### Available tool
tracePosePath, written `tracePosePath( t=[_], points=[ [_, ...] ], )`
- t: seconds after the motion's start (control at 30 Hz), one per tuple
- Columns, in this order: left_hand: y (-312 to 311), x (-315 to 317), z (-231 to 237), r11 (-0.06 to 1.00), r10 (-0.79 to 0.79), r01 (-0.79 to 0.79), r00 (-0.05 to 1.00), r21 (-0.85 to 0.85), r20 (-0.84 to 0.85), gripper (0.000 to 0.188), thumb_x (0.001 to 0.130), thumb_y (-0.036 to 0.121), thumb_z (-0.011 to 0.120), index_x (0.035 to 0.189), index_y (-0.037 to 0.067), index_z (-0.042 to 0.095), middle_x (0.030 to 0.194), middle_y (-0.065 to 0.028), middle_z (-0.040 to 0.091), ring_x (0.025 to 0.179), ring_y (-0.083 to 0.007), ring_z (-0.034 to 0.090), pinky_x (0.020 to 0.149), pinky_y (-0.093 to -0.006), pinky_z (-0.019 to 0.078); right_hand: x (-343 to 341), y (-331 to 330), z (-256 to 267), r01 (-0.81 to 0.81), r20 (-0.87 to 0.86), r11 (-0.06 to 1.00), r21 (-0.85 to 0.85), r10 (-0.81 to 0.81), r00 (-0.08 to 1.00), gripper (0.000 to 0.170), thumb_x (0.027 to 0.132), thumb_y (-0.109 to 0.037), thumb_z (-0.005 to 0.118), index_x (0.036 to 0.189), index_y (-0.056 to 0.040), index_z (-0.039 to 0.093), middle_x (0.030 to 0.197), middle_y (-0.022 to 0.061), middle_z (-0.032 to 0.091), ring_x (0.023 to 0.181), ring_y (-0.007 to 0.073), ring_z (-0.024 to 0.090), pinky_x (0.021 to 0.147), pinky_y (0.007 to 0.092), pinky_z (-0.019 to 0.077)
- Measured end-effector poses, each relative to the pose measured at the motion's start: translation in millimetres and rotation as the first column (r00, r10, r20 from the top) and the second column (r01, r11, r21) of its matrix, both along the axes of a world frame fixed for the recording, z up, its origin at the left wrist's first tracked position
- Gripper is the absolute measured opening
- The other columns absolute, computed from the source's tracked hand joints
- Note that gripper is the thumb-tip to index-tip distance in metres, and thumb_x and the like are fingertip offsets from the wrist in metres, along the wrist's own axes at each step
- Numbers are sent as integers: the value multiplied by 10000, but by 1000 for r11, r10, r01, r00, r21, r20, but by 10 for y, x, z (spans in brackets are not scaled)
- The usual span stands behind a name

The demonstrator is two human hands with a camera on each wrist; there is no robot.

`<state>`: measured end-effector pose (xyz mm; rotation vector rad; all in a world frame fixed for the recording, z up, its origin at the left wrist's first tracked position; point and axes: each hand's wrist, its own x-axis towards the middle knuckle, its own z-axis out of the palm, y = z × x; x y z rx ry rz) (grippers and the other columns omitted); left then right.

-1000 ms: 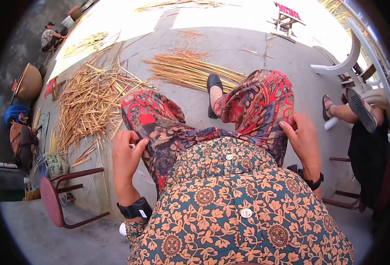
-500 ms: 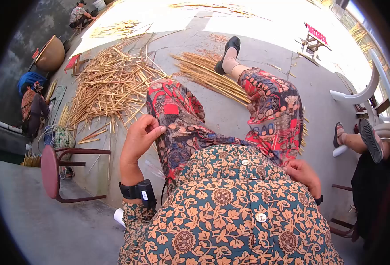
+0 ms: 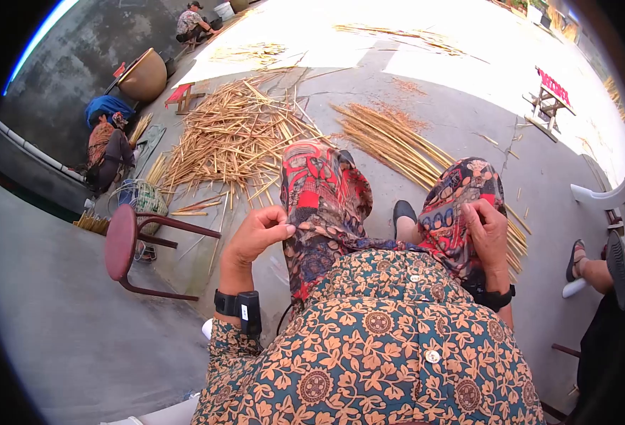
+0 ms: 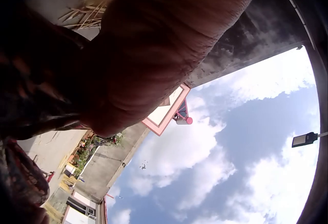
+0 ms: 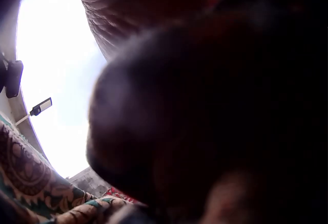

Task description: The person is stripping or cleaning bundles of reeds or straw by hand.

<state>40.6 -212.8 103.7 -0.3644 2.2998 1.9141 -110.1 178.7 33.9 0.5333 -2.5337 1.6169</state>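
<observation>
In the head view the left hand (image 3: 254,239) is at the outer side of the left thigh of the patterned trousers (image 3: 319,205), its fingers loosely bent and thumb tip against the cloth. The right hand (image 3: 490,237) rests by the right knee, fingers hanging loosely bent; no object shows in either hand. The left wrist view has the left hand (image 4: 148,45) dark and close, with sky behind. Much of the right wrist view is dark, with the right hand's skin (image 5: 148,4) at its top.
A pile of cut stalks (image 3: 231,134) lies on the floor at front left, and long stalks (image 3: 390,142) lie ahead. A maroon stool (image 3: 121,243) is at left. Two people (image 3: 107,152) crouch at far left. Another person's feet (image 3: 618,269) and a white chair (image 3: 599,197) are at right.
The head view has swung, so the scene sits further right. The wearer's right foot, stretched forward half a second ago, is back near the knees. The right hand has moved up from the hip to the knee.
</observation>
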Motion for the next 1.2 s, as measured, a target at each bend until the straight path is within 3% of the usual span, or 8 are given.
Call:
tracePosePath(
  t=[0.13,0.3,0.4,0.7,1.03,1.13,1.17,1.2],
  points=[
    [140,356,-150,980,-109,76,978,184,179,206,802,83,699,714,106,513,681,100,474,611,-8,426,531,-188,332,67,-6,17,24,-41,997,-68,-27,999,193,875,-168,652,786,-1,617,635,62,574,562,130,519,546,266,418],
    [256,610,-585,949,-259,172,902,263,345,178,808,112,685,711,123,537,682,114,480,633,-5,434,561,-188,338,167,-3,25,57,-94,995,-82,-65,993,190,870,-162,649,773,-2,615,636,80,574,557,163,537,547,280,426],
    [220,652,-765,943,-74,-50,933,329,353,198,809,138,692,702,140,525,667,108,479,619,-11,435,563,-184,339,188,-40,19,88,-129,990,-112,-102,986,187,870,-164,648,774,-7,618,643,85,582,565,181,554,553,288,436],
    [166,765,-683,971,-54,-44,918,237,394,216,819,172,701,706,144,519,642,92,479,574,-27,426,511,-197,333,223,-63,57,194,-255,979,55,-174,951,141,849,-156,661,775,-39,633,677,96,607,602,251,608,556,317,460],
    [255,793,-323,907,-380,420,842,-24,383,234,879,234,646,731,71,569,644,60,522,586,-45,479,536,-211,406,191,79,-127,209,-283,977,47,-188,941,128,846,-141,660,800,-27,625,750,123,619,648,288,612,586,336,472],
    [328,715,14,912,-274,387,818,-132,506,242,905,262,611,785,53,604,657,33,561,613,-41,513,560,-220,433,138,5,-56,155,-253,981,119,-121,960,118,845,-139,661,821,-28,628,763,124,626,656,293,613,591,335,475],
    [362,692,147,905,-216,336,892,-262,396,247,919,272,590,834,43,630,669,9,582,635,-32,532,553,-228,439,126,3,-15,136,-231,976,168,-95,968,115,845,-138,661,831,-28,630,769,125,628,659,295,613,593,334,476],
    [345,653,224,928,-185,276,924,-248,336,198,923,242,587,930,51,639,700,10,599,647,-44,547,551,-238,448,119,11,16,90,-223,979,185,-48,974,111,845,-134,661,847,-27,631,772,121,630,655,280,613,593,327,476]
  ],
)
